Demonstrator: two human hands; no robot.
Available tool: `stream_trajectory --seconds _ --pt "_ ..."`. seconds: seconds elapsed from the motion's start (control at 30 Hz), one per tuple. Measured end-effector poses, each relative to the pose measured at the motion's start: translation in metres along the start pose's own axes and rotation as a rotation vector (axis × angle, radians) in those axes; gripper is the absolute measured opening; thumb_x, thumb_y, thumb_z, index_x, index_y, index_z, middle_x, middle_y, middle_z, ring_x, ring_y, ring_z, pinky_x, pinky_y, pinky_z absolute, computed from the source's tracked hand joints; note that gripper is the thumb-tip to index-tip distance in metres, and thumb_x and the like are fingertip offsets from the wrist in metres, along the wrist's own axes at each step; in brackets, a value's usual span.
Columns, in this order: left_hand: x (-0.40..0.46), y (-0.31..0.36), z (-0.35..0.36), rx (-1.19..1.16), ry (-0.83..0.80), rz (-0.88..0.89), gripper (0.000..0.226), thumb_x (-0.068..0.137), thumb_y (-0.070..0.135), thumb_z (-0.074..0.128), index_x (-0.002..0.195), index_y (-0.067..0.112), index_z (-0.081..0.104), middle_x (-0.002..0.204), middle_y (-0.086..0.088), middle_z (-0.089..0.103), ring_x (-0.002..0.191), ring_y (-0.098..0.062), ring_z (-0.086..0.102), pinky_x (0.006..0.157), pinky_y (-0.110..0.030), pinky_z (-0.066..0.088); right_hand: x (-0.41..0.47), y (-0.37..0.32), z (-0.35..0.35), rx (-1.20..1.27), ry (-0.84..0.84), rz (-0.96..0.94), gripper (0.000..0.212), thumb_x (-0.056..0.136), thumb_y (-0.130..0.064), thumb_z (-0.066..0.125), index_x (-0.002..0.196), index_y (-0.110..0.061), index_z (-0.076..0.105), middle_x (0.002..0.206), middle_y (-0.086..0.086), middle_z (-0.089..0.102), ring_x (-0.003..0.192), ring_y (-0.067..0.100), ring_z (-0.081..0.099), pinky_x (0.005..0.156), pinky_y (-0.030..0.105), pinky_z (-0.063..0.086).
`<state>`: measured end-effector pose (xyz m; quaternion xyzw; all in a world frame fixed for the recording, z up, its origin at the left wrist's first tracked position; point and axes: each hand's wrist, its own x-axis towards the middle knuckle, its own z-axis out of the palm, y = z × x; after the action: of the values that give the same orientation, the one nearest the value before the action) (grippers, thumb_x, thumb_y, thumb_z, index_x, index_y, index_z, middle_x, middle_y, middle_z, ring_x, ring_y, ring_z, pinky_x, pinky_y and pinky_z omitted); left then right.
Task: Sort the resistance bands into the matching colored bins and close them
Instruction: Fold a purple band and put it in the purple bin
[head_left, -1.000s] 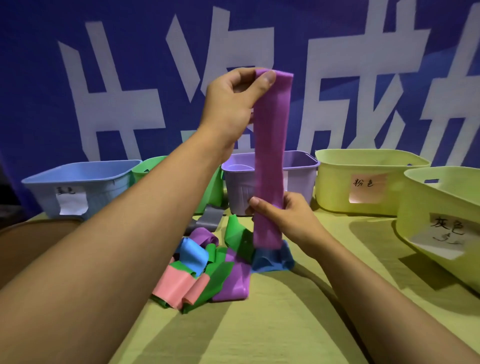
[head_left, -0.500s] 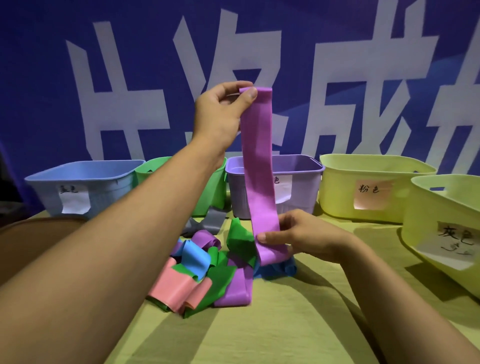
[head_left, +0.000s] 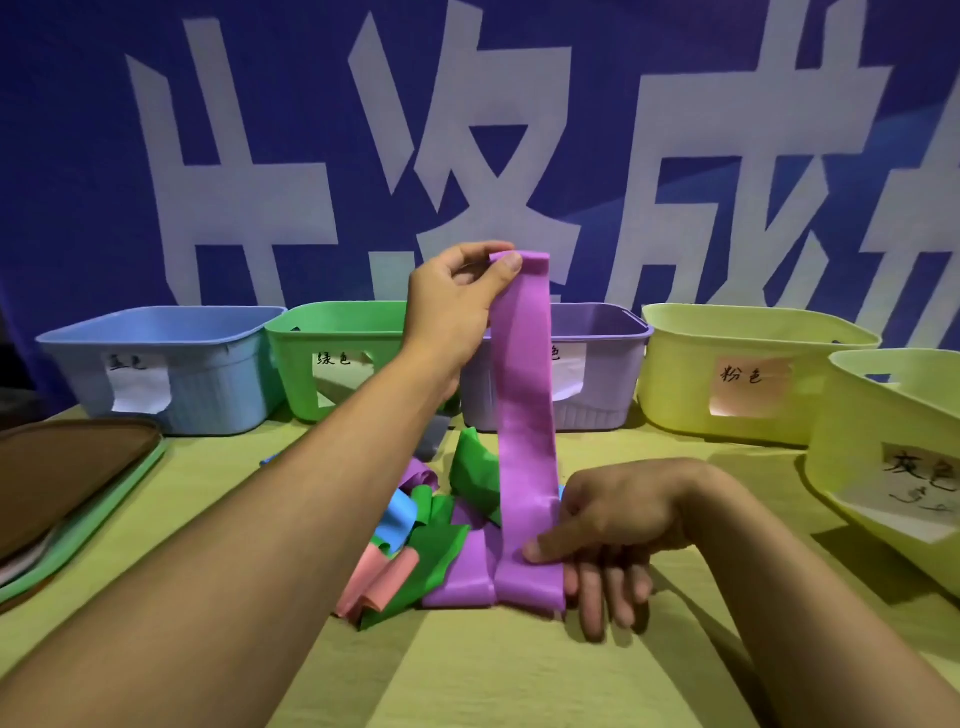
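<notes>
A long purple band (head_left: 524, 415) hangs upright over the table. My left hand (head_left: 457, 296) pinches its top end in front of the purple bin (head_left: 602, 364). My right hand (head_left: 608, 525) holds its lower end down near the table, thumb on the band and fingers beneath it. A pile of bands (head_left: 431, 540) in pink, green, blue and purple lies just left of that hand, and a grey band (head_left: 434, 434) lies behind the pile. Open bins stand in a row at the back: blue bin (head_left: 208, 358), green bin (head_left: 332, 332), then the purple one.
Two yellow-green bins stand at the right, one with a pink label (head_left: 748, 364) and one with a grey label (head_left: 893, 447). A stack of lids (head_left: 67, 488) lies at the left edge. A blue banner forms the backdrop behind the bins.
Both hands have come down with the purple band. My right hand slid to its bottom end and brought it onto the table beside the pile.
</notes>
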<state>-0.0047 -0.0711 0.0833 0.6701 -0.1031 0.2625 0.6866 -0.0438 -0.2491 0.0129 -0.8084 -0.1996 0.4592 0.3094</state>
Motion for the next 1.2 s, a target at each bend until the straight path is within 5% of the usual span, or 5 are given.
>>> stream_trajectory --seconds 0.27,0.57,0.7,0.83,1.2 --pt "0.000 0.003 -0.004 -0.033 0.047 0.007 0.007 0.094 0.023 0.074 0.101 0.024 0.073 0.103 -0.001 0.078 0.101 -0.018 0.074 0.090 -0.046 0.062 -0.007 0.001 -0.004 -0.048 0.015 -0.145 0.041 0.101 -0.040 0.060 0.098 -0.001 0.073 0.078 0.009 0.074 0.058 0.015 0.068 0.049 0.018 0.050" --pt "-0.008 0.050 -0.005 -0.043 -0.031 0.074 0.005 0.094 0.020 0.073 0.097 0.024 0.071 0.101 -0.002 0.077 0.099 -0.019 0.075 0.083 -0.040 0.064 -0.024 -0.001 -0.025 -0.256 0.487 -0.061 0.044 0.084 -0.058 0.072 0.096 -0.015 0.072 0.091 -0.004 0.071 0.083 0.010 0.065 0.065 0.024 0.052" --pt "-0.013 0.064 0.001 -0.012 -0.104 0.082 0.007 0.095 0.022 0.072 0.101 0.025 0.070 0.108 -0.002 0.076 0.103 -0.021 0.073 0.085 -0.044 0.063 -0.029 -0.026 -0.023 0.070 0.776 -0.530 0.061 0.076 -0.051 0.080 0.124 -0.017 0.063 0.113 -0.008 0.072 0.104 0.009 0.069 0.091 0.028 0.056" --pt "-0.019 0.075 0.004 -0.003 -0.080 0.097 0.010 0.095 0.023 0.072 0.103 0.027 0.069 0.110 -0.001 0.075 0.105 -0.020 0.072 0.084 -0.043 0.064 -0.035 -0.052 -0.011 0.295 0.905 -0.786 0.029 0.090 -0.025 0.075 0.116 -0.014 0.071 0.096 -0.005 0.079 0.089 0.011 0.075 0.070 0.023 0.060" --pt "-0.013 0.082 -0.001 -0.028 0.043 0.011 0.006 0.093 0.022 0.075 0.095 0.026 0.071 0.100 0.000 0.076 0.103 -0.022 0.072 0.086 -0.049 0.063 -0.027 0.006 0.083 0.524 0.816 -0.521 0.016 0.092 -0.018 0.072 0.105 -0.009 0.075 0.089 0.003 0.080 0.075 0.018 0.076 0.059 0.023 0.057"
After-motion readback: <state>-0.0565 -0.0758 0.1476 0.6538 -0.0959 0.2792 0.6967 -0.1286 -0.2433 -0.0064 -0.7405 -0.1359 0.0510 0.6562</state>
